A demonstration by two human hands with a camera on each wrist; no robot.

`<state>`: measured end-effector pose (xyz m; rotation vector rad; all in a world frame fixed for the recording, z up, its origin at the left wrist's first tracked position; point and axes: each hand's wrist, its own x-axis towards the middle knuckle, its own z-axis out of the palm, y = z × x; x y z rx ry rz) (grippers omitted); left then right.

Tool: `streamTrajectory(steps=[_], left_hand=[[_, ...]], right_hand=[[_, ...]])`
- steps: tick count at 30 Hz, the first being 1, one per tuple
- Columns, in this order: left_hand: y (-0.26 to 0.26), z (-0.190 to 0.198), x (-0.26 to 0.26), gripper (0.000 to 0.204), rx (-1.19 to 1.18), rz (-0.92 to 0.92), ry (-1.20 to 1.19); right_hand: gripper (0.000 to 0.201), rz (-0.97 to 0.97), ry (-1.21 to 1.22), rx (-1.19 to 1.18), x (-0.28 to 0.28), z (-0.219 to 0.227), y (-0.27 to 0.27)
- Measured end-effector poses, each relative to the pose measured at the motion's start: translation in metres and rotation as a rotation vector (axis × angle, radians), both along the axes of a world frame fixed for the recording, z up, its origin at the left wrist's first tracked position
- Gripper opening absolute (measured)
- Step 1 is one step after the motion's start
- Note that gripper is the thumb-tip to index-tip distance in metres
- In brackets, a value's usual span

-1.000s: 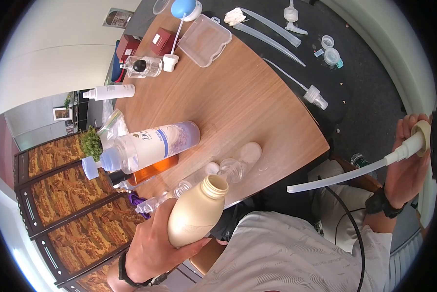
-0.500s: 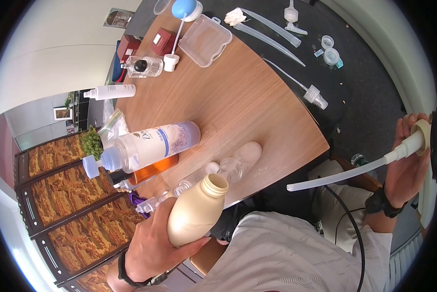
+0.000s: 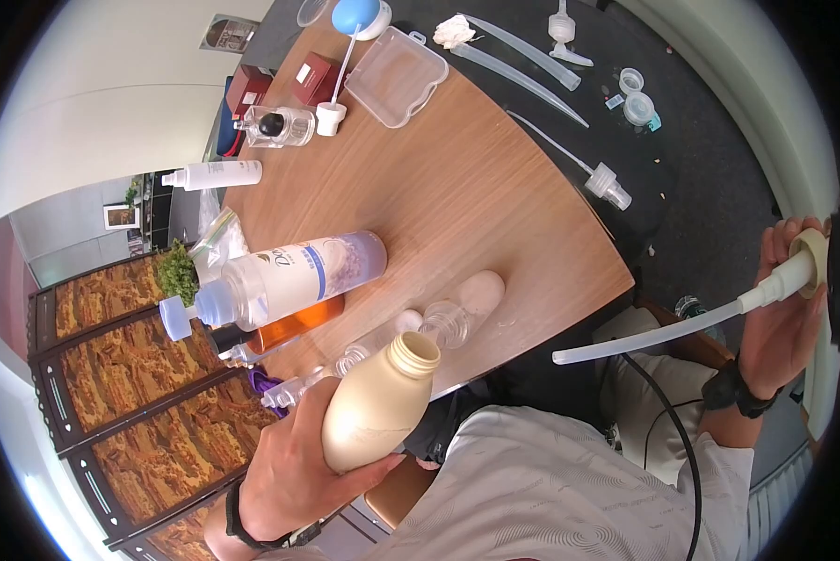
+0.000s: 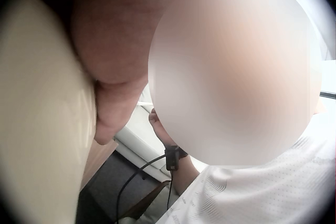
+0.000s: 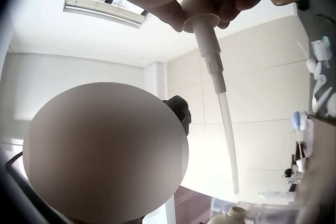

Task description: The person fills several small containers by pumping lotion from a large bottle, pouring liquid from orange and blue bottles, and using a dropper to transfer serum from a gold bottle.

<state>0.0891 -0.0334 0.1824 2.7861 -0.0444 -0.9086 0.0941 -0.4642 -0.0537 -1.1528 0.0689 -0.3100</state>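
In the head view my left hand (image 3: 298, 458) grips a cream-coloured bottle (image 3: 373, 411) around its body, its threaded mouth uncapped. The same bottle (image 4: 44, 119) fills the left side of the left wrist view. Off at the far right, my right hand (image 3: 785, 323) holds a cream pump head (image 3: 783, 285) by its collar. A long translucent dip tube (image 3: 644, 346) extends from it toward the bottle, with a wide gap between tube tip and mouth. The right wrist view shows the fingers around the pump collar (image 5: 202, 16), its tube (image 5: 229, 145) hanging down.
On the wooden table (image 3: 439, 196) a large pump bottle (image 3: 298, 276) stands beside an amber bottle (image 3: 298, 323). Clear bottles (image 3: 448, 323) are behind the cream one. A clear plastic case (image 3: 397, 79) lies farther off. Loose tubes (image 3: 523, 79) and a spray pump (image 3: 607, 187) lie on the dark surface.
The view shifts very slightly. Both hands keep their hold on the bottle and the pump, with no clear movement.
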Motion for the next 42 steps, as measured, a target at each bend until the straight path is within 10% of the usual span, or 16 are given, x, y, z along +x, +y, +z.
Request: streamTrajectory(steps=[42], left_hand=[[-0.0005, 0.0035, 0.0016, 0.078, 0.029, -0.016, 0.011]], right_hand=[[0.068, -0.027, 0.001, -0.022, 0.0025, 0.002, 0.0052]])
